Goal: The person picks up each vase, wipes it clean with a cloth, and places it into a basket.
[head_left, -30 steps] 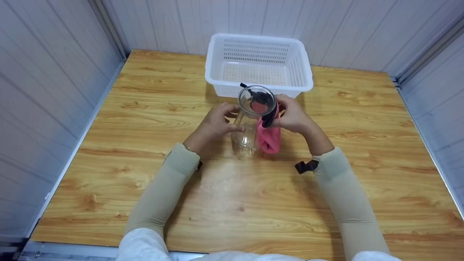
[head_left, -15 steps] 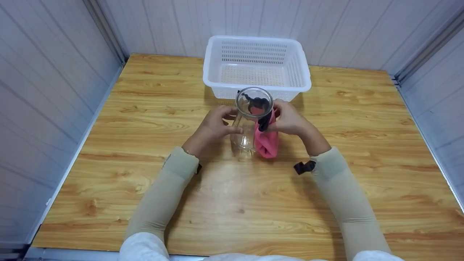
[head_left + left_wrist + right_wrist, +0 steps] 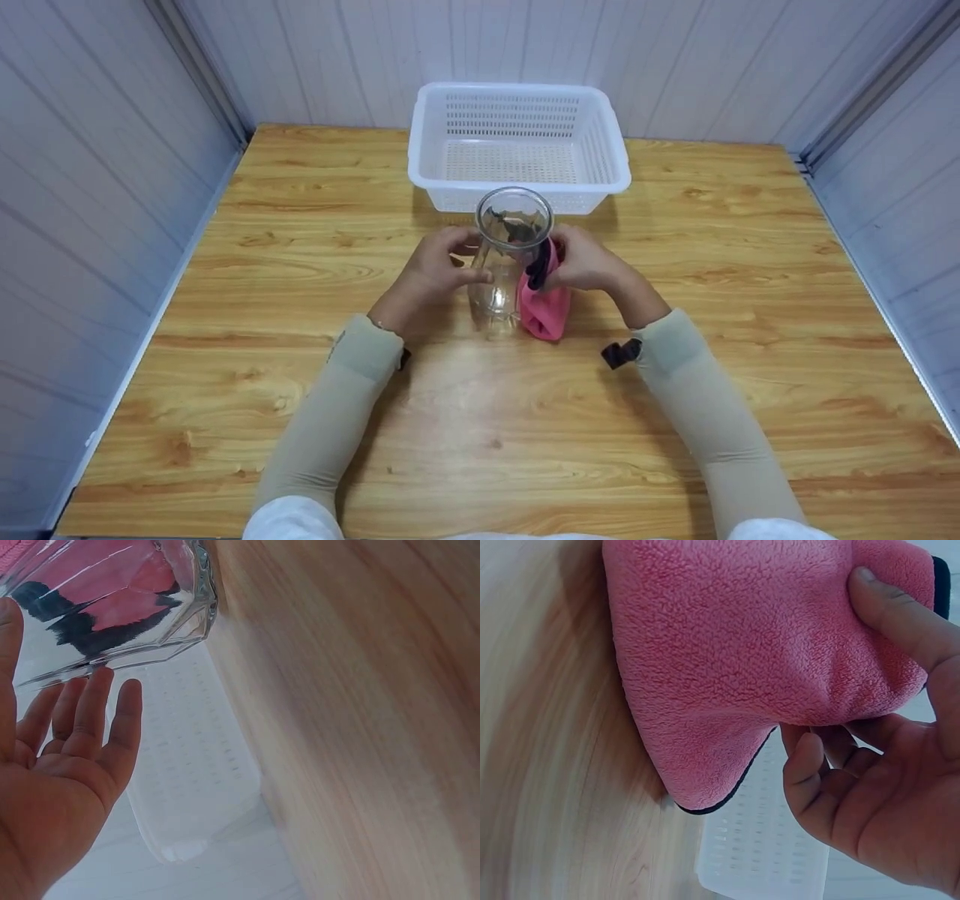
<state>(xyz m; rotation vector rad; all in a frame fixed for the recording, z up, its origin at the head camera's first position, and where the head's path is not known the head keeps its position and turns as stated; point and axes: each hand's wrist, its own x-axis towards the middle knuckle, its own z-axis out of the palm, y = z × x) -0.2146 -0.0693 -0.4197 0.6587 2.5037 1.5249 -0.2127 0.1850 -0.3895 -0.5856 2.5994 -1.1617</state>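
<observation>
A clear glass vase (image 3: 496, 296) with a round rim and a faceted base stands upright between the hands in the head view. On its left side, my left hand (image 3: 431, 266) grips it between thumb and fingers; the left wrist view shows the fingertips at the glass. My right hand (image 3: 589, 259) pinches a pink towel (image 3: 546, 309) with dark edging against the vase's right side. In the right wrist view the fluffy towel (image 3: 720, 637) hangs down in a fold, the thumb on its face and the fingers behind it. Pink and black show through the glass.
A white perforated plastic basket (image 3: 517, 185) stands behind the vase near the back wall, with nothing seen inside. The wood-grain table (image 3: 480, 450) is bordered by pale panelled walls at the back and both sides.
The head view has shifted slightly, so everything sits a little lower and further left. Less of the towel's dark edge shows through the vase's rim. Both hands keep their holds.
</observation>
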